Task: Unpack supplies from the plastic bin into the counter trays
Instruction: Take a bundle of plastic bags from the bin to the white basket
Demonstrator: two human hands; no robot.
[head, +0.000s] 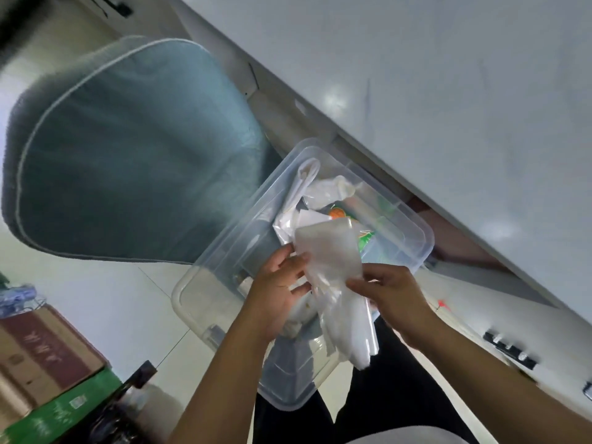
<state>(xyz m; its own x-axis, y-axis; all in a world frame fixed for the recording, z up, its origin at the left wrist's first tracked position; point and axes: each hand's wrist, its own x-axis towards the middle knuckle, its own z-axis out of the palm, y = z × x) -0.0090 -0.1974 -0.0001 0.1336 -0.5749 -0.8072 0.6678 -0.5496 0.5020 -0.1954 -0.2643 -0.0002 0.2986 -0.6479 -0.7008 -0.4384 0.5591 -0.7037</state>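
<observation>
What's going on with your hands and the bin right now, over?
Both hands, left hand and right hand, pinching clear plastic bags above the bin. More packets inside. Nothing blocking.

The bin (pixel 224 251) was clear, smooth plastic, faintly cloudy at its rim. The bag (pixel 333 267) held over it was thin, translucent film, crinkled and slightly glossy. To the left, the chair seat (pixel 128 149) looked like matt, finely woven blue-grey cloth with pale piping. The counter (pixel 448 107) was smooth and grey with a soft sheen. The floor tiles (pixel 128 299) shone glossy white, and the near-left boxes (pixel 41 357) were dull printed cardboard.
</observation>
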